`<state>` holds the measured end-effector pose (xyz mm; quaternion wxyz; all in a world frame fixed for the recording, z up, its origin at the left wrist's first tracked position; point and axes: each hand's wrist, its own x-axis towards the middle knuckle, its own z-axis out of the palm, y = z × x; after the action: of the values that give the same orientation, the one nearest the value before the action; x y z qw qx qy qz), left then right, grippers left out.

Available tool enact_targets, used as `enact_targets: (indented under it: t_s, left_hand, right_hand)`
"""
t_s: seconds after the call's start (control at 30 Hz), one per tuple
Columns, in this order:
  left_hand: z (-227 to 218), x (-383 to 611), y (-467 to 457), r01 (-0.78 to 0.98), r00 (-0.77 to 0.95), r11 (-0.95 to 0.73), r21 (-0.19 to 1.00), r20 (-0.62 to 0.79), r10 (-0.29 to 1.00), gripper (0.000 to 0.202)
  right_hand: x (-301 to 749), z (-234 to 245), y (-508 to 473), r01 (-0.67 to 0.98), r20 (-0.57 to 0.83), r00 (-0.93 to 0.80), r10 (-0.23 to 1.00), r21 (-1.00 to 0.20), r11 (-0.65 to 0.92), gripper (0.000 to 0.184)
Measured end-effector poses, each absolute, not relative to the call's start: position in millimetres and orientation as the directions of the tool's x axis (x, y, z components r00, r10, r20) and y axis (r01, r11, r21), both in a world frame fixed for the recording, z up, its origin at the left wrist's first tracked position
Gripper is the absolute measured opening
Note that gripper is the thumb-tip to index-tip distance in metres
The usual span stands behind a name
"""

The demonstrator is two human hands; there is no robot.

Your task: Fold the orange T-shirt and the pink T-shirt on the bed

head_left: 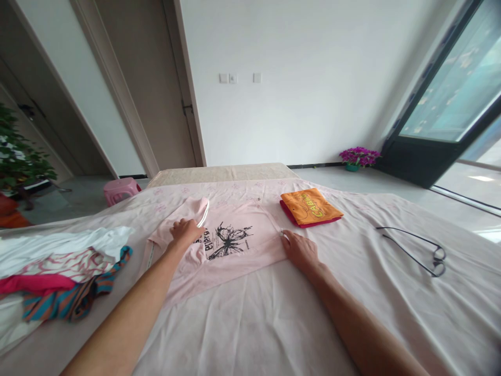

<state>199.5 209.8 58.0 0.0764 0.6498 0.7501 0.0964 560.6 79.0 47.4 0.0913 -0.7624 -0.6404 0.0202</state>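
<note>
A pale pink T-shirt (254,224) with a black butterfly print lies spread on the bed, its left part folded over in loose creases. My left hand (186,231) is on that bunched part, fingers curled into the cloth beside a white-striped edge. At the opposite end, my right hand (300,248) pinches the shirt's edge between thumb and fingers. Just beyond the right hand sits a folded orange garment (311,204) with yellow lettering, stacked on a dark red one (291,215).
Loose clothes lie at the left, among them a striped garment (78,292) and a white one (97,237). Black-framed glasses (436,258) rest on the sheet (250,324) at the right. A pink stool (121,190) and purple flowers (358,155) stand on the floor beyond.
</note>
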Motion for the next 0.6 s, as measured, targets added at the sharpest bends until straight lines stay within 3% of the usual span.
enact_targets:
  t_s: [0.1, 0.2, 0.37, 0.47, 0.6]
  left_hand:
    - [59, 214, 210, 0.962, -0.045, 0.048, 0.270, -0.016, 0.999, 0.040]
    - [63, 238, 197, 0.933, 0.153, -0.146, 0.329, 0.006, 0.988, 0.035]
    - [73, 267, 165, 0.732, 0.518, -0.528, 0.430, 0.151, 0.842, 0.046]
    - [72, 244, 152, 0.745, 0.388, -0.503, 0.438, 0.330, 0.861, 0.042]
    - [59, 160, 135, 0.894, 0.077, -0.221, 0.390, 0.353, 0.933, 0.042]
  right_hand:
    - [561, 47, 80, 0.972, 0.085, 0.180, 0.980, -0.167, -0.164, 0.040]
    - [560, 48, 79, 0.972, 0.078, 0.180, 0.981, -0.169, -0.165, 0.041]
    - [561, 47, 78, 0.968, 0.079, 0.188, 0.979, -0.182, -0.172, 0.040]
    - [564, 50, 77, 0.958, 0.054, 0.207, 0.977, -0.214, -0.192, 0.041]
    - [569, 60, 80, 0.923, -0.054, 0.280, 0.959, -0.260, -0.284, 0.045]
